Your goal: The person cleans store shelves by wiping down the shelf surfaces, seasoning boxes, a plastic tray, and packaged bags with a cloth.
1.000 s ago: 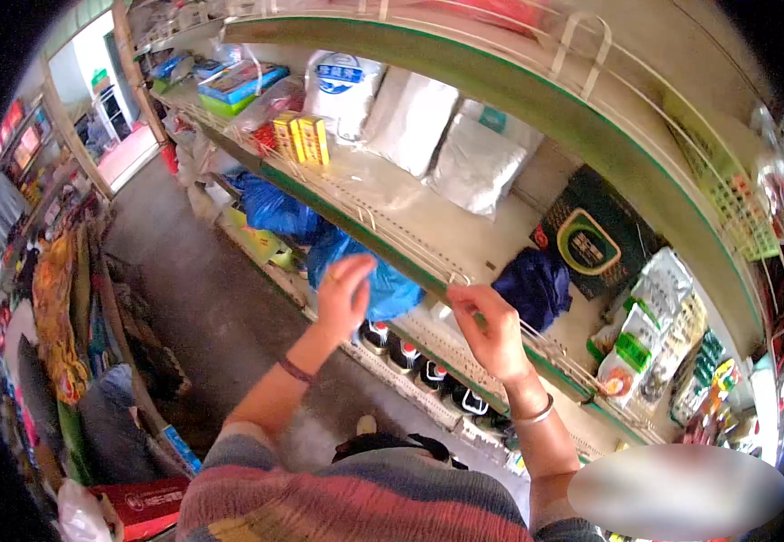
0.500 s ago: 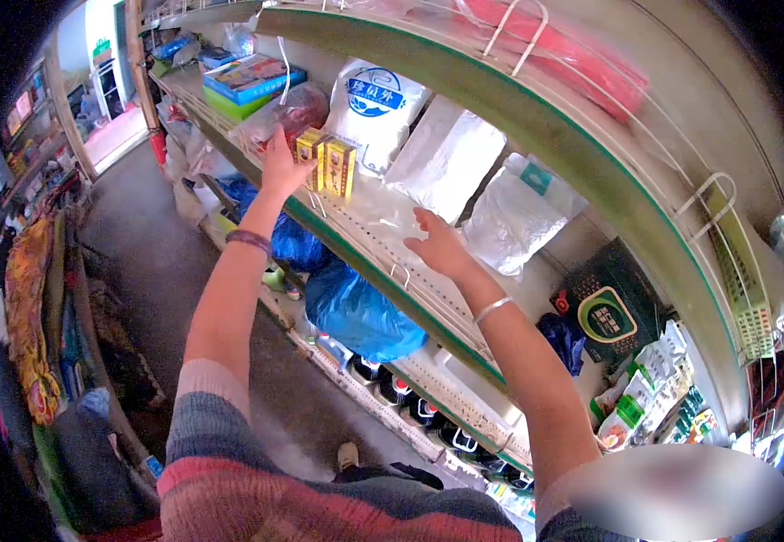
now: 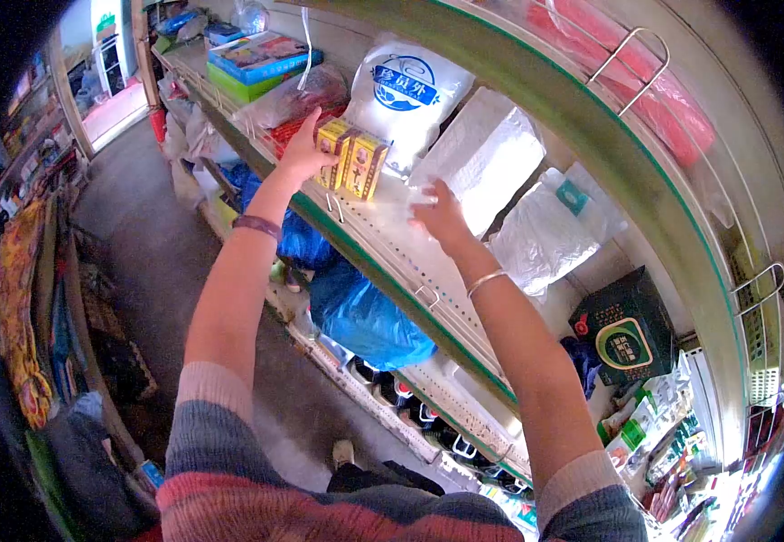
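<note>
Yellow boxes (image 3: 363, 170), 2 of them, stand upright at the left hand's (image 3: 306, 158) grip, thumb and index finger parted wide; whether they touch, I cannot tell. The right hand's (image 3: 442, 215) grip is loosely spread, near a white package (image 3: 484, 154). Blue bags (image 3: 365, 316) hang below both grips.

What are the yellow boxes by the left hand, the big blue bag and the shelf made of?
Yellow boxes: likely printed thin card, crisp edges, flat faces. Blue bag: thin glossy plastic film, by its creases and highlights. Shelf: probably painted sheet metal, given the punched holes.
</note>
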